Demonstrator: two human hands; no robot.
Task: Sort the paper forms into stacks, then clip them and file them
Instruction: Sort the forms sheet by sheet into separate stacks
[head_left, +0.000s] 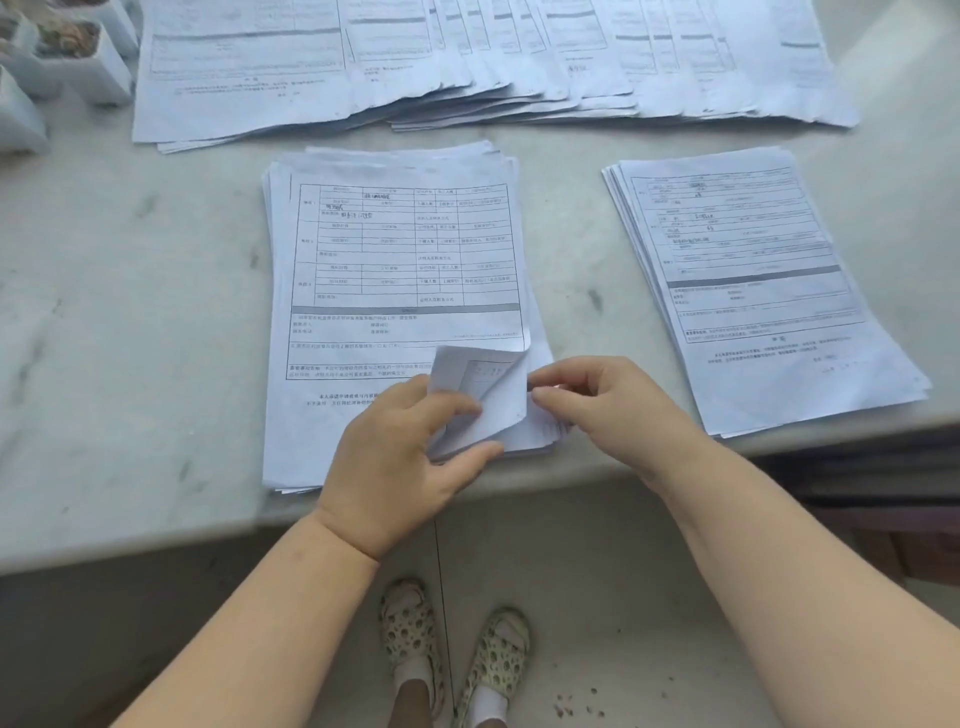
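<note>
Middle stack (400, 270) of printed forms w/ gridded tables & some handwriting is lying near the worktop's (130, 312) front edge, top sheet's lower right corner (480, 384) curling up. Left hand (400, 457) is pinching that curl; right hand (602, 400) is pinching its edge. 2nd stack (763, 291) is sitting at front right; fanned forms (467, 57) are spreading along the back edge. 2 neat stacks, 2 hands.

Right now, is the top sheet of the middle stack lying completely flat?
No, the left hand curls up the near right corner of the top sheet.
</note>
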